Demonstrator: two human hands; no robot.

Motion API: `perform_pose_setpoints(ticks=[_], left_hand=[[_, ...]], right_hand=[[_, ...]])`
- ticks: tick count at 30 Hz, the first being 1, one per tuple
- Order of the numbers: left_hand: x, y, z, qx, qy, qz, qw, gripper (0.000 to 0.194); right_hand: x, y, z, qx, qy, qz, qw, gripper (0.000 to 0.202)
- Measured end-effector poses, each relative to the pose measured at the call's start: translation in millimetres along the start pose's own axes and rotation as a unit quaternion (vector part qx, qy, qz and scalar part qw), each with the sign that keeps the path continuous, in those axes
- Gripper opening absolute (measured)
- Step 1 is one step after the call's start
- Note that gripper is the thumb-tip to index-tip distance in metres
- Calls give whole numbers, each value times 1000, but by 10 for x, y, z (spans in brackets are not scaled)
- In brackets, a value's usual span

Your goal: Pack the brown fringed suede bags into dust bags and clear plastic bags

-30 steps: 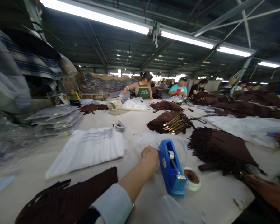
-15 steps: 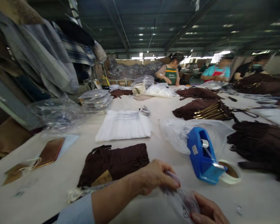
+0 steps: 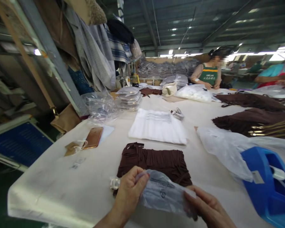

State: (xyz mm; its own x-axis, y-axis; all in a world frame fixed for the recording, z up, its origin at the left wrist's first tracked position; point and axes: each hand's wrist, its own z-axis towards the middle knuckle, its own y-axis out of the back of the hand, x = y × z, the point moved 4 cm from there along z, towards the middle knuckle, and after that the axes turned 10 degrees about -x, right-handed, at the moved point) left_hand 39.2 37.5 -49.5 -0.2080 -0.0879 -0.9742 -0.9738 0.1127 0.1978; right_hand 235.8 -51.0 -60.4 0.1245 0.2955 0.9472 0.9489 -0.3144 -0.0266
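Between my two hands a clear plastic bag point(image 3: 165, 193) with dark print is stretched flat. My left hand point(image 3: 130, 186) pinches its left end between thumb and fingers. At the opposite end, my right hand point(image 3: 204, 202) grips the bag, its fingers closed on the plastic. Just behind the bag lies a dark brown fringed bag point(image 3: 154, 158) on the table, partly hidden by the plastic and my left hand. A small silvery-white bundle point(image 3: 114, 183) shows beside my left hand.
Beyond lies a stack of white sheets point(image 3: 156, 128). A blue tape dispenser point(image 3: 263, 180) and loose plastic point(image 3: 223, 148) sit right. A phone point(image 3: 94, 137) and tag point(image 3: 71, 148) lie left. Brown fringed bags point(image 3: 251, 122) are farther right; a co-worker point(image 3: 210, 74) stands across the table.
The view has swung left. The plastic bag, bunched before, is now spread between my hands in front of the brown fringed bag. My hands are farther apart.
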Motion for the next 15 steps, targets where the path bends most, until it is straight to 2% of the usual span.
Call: perform_pose_setpoints(ticks=[5, 8, 10, 12, 15], left_hand=[[-145, 92, 386, -91, -75, 50, 992, 27], [-99, 81, 621, -119, -120, 99, 981, 20], [-35, 64, 737, -123, -132, 188, 966, 15], [25, 48, 805, -110, -130, 319, 932, 13], [25, 47, 802, -97, -169, 477, 857, 21]], right_hand=[[282, -185, 406, -58, 28, -55, 996, 38], [319, -232, 669, -92, 75, -132, 984, 30], [321, -244, 789, -115, 116, -223, 961, 24], [316, -250, 849, -141, 153, -317, 925, 20], [297, -264, 865, -170, 172, -408, 881, 18]])
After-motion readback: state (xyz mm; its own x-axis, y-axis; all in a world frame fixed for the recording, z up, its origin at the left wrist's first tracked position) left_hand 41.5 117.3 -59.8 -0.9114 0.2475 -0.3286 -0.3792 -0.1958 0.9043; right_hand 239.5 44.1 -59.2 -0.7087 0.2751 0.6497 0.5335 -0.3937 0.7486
